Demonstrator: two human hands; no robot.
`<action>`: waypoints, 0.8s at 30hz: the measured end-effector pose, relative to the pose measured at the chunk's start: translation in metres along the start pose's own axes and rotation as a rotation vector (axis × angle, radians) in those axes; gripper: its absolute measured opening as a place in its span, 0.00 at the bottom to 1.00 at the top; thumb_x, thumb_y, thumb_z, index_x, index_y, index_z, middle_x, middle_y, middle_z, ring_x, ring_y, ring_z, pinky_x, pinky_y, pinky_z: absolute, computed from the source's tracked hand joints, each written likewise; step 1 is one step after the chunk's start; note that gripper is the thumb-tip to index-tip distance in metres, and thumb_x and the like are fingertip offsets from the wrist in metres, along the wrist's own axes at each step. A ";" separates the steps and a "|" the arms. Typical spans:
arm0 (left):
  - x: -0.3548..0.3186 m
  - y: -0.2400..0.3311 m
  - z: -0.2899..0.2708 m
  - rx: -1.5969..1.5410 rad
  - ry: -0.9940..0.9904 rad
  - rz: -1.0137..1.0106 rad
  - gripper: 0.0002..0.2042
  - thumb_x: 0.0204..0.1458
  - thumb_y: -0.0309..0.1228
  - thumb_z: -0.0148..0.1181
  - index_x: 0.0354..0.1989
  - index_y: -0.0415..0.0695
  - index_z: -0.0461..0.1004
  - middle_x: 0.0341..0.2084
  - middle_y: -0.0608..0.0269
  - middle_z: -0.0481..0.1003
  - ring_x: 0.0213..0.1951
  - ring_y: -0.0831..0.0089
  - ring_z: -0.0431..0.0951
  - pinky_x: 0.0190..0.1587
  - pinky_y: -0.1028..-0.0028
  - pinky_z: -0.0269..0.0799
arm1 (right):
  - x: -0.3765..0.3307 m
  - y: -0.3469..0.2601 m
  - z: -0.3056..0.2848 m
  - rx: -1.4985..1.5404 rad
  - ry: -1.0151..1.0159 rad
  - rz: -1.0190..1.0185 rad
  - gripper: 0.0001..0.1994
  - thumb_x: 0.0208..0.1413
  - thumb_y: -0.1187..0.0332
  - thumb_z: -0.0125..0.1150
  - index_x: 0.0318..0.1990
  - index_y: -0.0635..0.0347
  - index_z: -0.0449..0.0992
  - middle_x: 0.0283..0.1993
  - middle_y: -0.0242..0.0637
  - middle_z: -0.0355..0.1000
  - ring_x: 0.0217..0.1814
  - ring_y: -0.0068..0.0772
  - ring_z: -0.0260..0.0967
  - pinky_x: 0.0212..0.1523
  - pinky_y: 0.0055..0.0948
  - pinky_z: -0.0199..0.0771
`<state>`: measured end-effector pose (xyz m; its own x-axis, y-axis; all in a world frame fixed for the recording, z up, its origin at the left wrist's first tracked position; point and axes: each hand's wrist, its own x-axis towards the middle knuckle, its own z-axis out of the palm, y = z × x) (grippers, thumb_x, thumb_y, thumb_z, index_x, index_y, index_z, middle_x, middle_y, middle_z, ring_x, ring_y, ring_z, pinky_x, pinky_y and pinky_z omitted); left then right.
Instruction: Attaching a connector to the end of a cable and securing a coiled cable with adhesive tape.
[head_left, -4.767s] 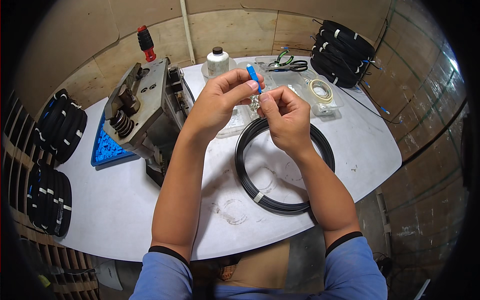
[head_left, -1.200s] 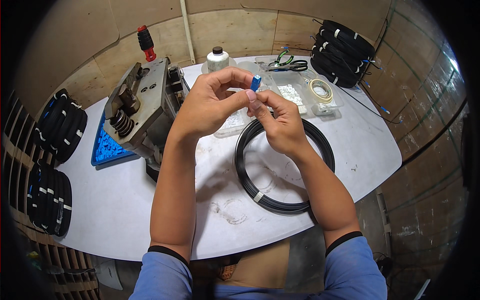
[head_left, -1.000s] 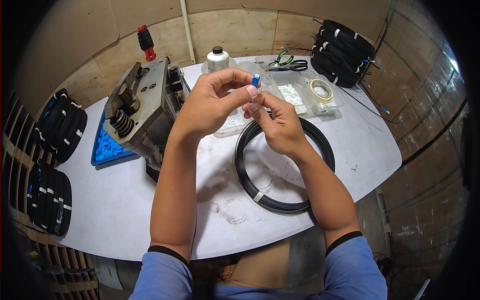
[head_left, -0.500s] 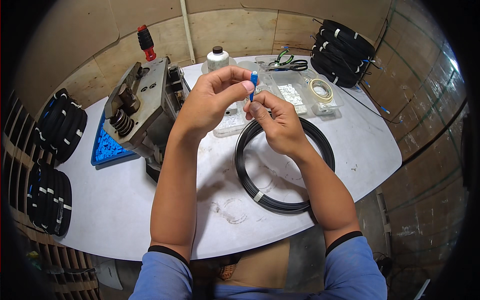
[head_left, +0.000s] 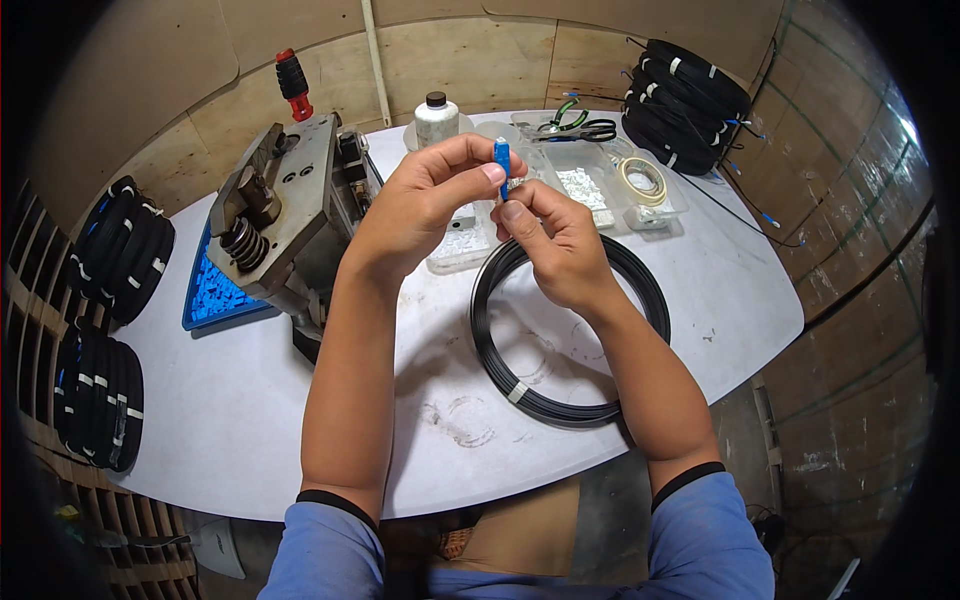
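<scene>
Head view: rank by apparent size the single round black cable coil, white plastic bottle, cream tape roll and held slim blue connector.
1. Single round black cable coil
2. White plastic bottle and cream tape roll: too alike to rank
3. Slim blue connector, partly hidden

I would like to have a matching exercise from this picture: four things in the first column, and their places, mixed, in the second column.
Things
1. Blue connector
2. Black cable coil
3. Tape roll
4. Blue tray

Places
A. Partly hidden by the metal press
B. To the right of the small white pieces
C. On the table, partly under the right forearm
D. Upright in the left hand, its lower end at the right hand

Pairs: 1-D, 2-C, 3-B, 4-A
</scene>
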<state>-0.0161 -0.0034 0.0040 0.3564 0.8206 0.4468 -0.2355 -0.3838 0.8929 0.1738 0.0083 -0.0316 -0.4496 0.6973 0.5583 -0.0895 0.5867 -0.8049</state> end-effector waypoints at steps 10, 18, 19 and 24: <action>0.003 -0.001 0.010 -0.001 0.112 0.029 0.07 0.61 0.29 0.59 0.43 0.41 0.76 0.43 0.63 0.78 0.45 0.78 0.75 0.50 0.73 0.70 | 0.003 -0.001 0.006 -0.137 0.220 -0.172 0.05 0.62 0.72 0.63 0.35 0.65 0.76 0.30 0.35 0.79 0.34 0.21 0.76 0.38 0.24 0.76; 0.003 -0.005 0.007 -0.004 0.118 0.035 0.08 0.62 0.30 0.57 0.45 0.41 0.76 0.42 0.62 0.77 0.46 0.76 0.76 0.50 0.71 0.71 | 0.002 -0.002 0.007 -0.141 0.219 -0.171 0.06 0.62 0.71 0.63 0.35 0.65 0.76 0.29 0.35 0.79 0.33 0.21 0.76 0.38 0.24 0.76; 0.003 -0.005 0.009 0.013 0.104 0.042 0.09 0.63 0.32 0.56 0.45 0.41 0.76 0.42 0.62 0.77 0.45 0.76 0.76 0.50 0.71 0.71 | 0.002 -0.001 0.007 -0.133 0.226 -0.162 0.06 0.62 0.71 0.63 0.35 0.65 0.76 0.29 0.35 0.79 0.33 0.21 0.76 0.38 0.24 0.76; 0.003 -0.005 -0.003 0.203 0.124 -0.168 0.15 0.64 0.40 0.53 0.44 0.40 0.77 0.38 0.62 0.78 0.42 0.74 0.76 0.48 0.70 0.72 | 0.003 -0.001 0.006 -0.124 0.260 -0.161 0.06 0.62 0.71 0.63 0.35 0.65 0.77 0.29 0.36 0.79 0.33 0.21 0.77 0.38 0.24 0.76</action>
<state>-0.0170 0.0021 0.0009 0.2593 0.9205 0.2923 0.0081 -0.3047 0.9524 0.1678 0.0075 -0.0307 -0.1950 0.6638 0.7220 -0.0245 0.7326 -0.6802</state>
